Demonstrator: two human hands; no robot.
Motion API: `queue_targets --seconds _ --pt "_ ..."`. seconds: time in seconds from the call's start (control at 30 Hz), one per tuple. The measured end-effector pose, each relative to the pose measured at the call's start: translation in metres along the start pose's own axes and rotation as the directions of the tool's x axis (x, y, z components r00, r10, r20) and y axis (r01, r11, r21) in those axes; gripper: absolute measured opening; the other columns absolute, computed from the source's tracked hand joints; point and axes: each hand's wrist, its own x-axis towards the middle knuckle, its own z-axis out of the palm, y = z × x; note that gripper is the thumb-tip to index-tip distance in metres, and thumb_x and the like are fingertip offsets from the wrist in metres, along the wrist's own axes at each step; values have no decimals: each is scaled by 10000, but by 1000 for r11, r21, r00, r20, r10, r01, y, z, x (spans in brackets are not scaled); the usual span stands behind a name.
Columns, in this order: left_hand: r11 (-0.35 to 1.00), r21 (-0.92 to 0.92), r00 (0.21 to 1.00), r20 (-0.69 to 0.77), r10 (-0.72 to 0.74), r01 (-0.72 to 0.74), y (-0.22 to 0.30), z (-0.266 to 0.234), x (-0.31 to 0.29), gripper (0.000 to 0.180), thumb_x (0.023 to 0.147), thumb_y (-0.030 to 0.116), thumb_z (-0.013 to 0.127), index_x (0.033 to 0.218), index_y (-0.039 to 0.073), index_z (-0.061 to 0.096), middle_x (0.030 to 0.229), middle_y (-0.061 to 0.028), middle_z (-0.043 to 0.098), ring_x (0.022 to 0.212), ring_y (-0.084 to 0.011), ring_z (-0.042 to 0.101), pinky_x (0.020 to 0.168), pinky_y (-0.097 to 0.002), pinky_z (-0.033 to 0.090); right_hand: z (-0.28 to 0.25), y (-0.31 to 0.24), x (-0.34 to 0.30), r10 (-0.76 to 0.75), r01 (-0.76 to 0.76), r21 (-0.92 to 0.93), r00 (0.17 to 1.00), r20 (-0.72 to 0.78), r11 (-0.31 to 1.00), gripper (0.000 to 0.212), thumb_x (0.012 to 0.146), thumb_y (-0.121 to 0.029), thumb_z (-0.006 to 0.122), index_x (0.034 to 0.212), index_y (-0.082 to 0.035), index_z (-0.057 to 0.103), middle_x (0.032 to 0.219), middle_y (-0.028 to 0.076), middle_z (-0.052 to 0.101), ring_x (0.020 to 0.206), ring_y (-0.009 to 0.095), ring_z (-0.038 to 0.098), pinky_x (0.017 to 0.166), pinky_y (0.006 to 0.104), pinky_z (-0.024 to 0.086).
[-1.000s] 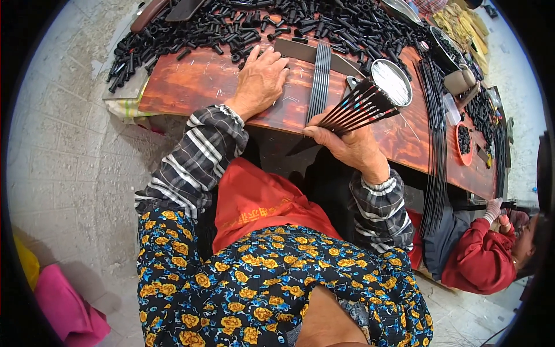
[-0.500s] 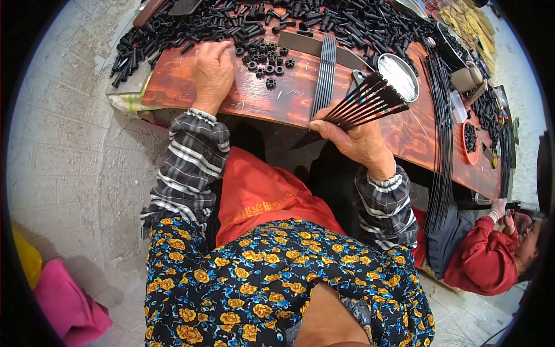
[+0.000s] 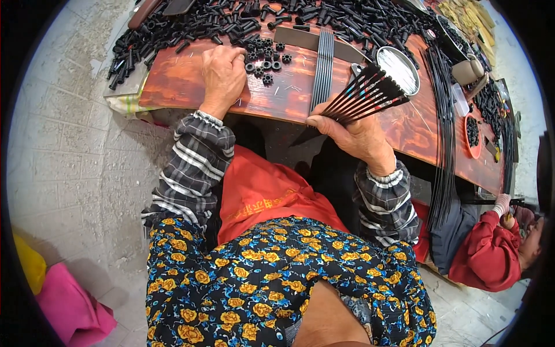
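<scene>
My left hand rests on the reddish wooden table with its fingers curled, right beside a cluster of small black notched rings. Its fingertips are turned away, so anything in them is hidden. In my right hand, at the table's near edge, is a bundle of thin black rods, gripped between thumb and fingers. Their dark, thicker upper ends fan out toward the right. Behind that hand a row of thin grey rods lies side by side across a flat metal bar.
A heap of black flanged tubes covers the far side. To the right stand a round bowl of fine white pins and an orange dish. Long black rods overhang the table edge. A person in red sits at the right.
My left hand has slid right along the table and now sits against the notched rings. My right hand keeps its hold on the rods, their fan tilted slightly differently.
</scene>
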Motion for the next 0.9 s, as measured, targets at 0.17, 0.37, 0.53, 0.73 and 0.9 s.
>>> queue_targets --seconds 0.17,0.37,0.53,0.73,0.9 --pt "1000 -25 1000 -11 -13 13 9 6 4 153 826 115 594 921 93 712 870 -87 611 928 -295 522 848 -397 411 -3 -1 -2 -51 51 -67 999 -2 996 105 848 -100 705 891 -13 664 722 12 625 670 91 576 601 249 479" --pt "999 29 1000 -20 24 -23 5 15 23 212 844 171 594 1025 174 705 1100 -119 564 1072 -334 466 914 -446 387 -3 -2 -2 -25 25 -48 1000 11 999 107 846 -100 706 902 -16 669 745 26 638 686 109 594 621 256 489" --pt "989 122 990 121 71 -86 -4 23 31 268 894 327 546 1077 199 692 1353 -159 442 1284 -446 297 1036 -621 231 -2 -5 -1 -34 33 -41 999 -6 999 110 847 -107 707 898 -17 670 745 23 640 683 104 589 619 253 488" --pt "996 60 997 32 66 -68 1 18 25 319 898 331 547 1161 184 655 1382 -160 427 1320 -427 300 1071 -608 214 -3 -2 0 -61 61 -25 998 -11 998 123 839 -118 717 888 -17 667 738 19 637 670 97 577 603 253 479" --pt "963 129 966 136 220 -238 29 21 13 476 935 376 488 1299 72 526 1404 -186 417 1365 -362 286 1104 -525 201 -2 -3 0 -70 69 -45 997 -19 997 123 835 -116 720 887 -17 669 733 21 633 668 102 578 599 255 477"
